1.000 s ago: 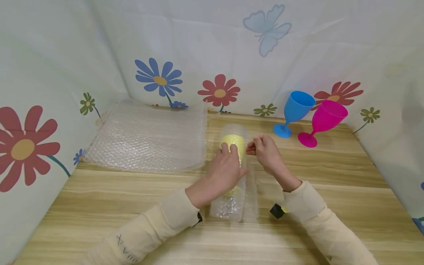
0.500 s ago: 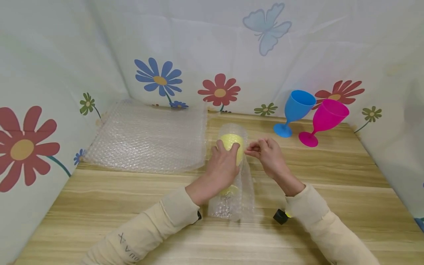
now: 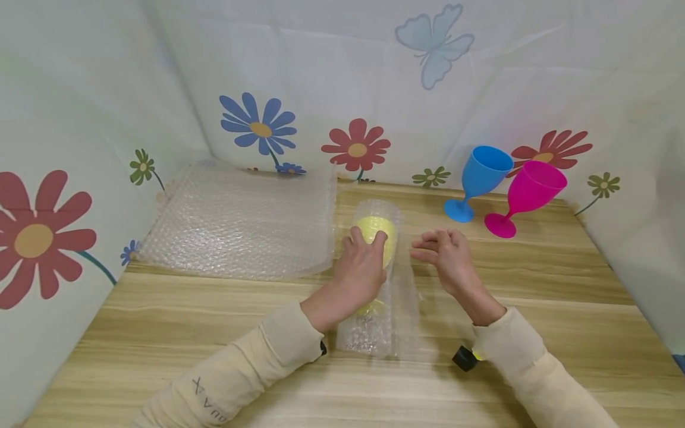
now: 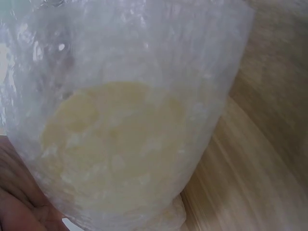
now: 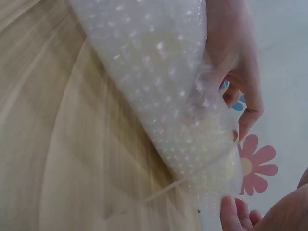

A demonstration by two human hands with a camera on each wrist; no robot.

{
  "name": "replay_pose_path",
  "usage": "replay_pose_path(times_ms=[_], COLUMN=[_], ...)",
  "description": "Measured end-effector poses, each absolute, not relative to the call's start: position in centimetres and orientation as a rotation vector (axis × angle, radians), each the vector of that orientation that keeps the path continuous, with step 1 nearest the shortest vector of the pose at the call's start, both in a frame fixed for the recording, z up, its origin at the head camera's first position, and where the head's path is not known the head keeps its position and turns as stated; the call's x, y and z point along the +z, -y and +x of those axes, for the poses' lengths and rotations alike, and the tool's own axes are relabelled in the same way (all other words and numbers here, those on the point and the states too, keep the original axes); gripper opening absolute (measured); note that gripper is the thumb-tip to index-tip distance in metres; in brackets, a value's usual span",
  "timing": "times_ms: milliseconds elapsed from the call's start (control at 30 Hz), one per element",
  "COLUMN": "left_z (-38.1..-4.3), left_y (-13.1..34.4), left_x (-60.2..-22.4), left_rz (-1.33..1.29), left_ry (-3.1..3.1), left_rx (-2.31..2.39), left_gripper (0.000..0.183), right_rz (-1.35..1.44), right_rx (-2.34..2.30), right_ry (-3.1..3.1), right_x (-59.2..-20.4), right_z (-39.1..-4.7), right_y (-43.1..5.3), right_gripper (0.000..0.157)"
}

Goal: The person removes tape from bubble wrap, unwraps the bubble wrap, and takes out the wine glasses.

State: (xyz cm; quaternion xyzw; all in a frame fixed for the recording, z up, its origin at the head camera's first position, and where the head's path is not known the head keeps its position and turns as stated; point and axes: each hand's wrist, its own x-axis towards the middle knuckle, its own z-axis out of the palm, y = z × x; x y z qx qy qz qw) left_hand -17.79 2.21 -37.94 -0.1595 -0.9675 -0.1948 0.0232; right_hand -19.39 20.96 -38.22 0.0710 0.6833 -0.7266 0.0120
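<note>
A yellow plastic goblet (image 3: 389,241) lies on its side, rolled in clear bubble wrap (image 3: 366,339) on the wooden table. My left hand (image 3: 355,279) grips the roll from above, fingers and thumb curled over its sides. Through the wrap, the left wrist view shows a pale yellow disc, the goblet's base (image 4: 115,144). To the right of the roll, my right hand (image 3: 452,258) has its fingers extended, the tips close to the loose flap of wrap (image 3: 407,309). In the right wrist view its fingers (image 5: 231,214) are near the wrap's end; contact is unclear.
Flat bubble wrap sheets (image 3: 241,226) lie at the back left. A blue goblet (image 3: 483,172) and a pink goblet (image 3: 534,187) stand at the back right. Floral fabric (image 3: 321,59) encloses the table (image 3: 214,333) at the back and sides.
My right hand has moved right and slightly toward the front, away from the roll, and its fingers have spread. The left hand has shifted slightly and keeps its grip on the wrapped goblet.
</note>
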Motion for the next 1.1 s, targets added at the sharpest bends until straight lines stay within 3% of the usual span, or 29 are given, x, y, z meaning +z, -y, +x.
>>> replay_pose_path(times_ms=[233,400,533,733,1100], left_z=[-17.8,-17.8,-17.8,-17.7,-17.5], left_y=[-2.3,-2.3,-2.2,-2.2,-2.4], left_x=[-38.0,-37.8,-37.7,-37.9,-38.0], left_rz=[-0.498,-0.494,-0.469,-0.482,-0.517], left_ry=[3.001,2.997,3.0,3.03,2.98], left_rx=[-0.592,-0.571,-0.568,-0.592,-0.498], left_gripper=[0.055,0.055,0.057,0.058,0.046], right_rz=[0.303,-0.111,-0.443,-0.511,-0.461], right_rx=[-2.254,-1.395,-0.963,-0.895,-0.878], right_ry=[-2.344,-2.949,-2.989,-2.829,-2.718], right_x=[-38.3,-37.6,-37.6,-38.9,-40.0], right_z=[-17.8,-15.0,-14.3,-16.1,-17.2], right_y=[-22.0,-21.6,-20.3,-19.9,-19.9], right_gripper=[0.01,0.02,0.025,0.008,0.009])
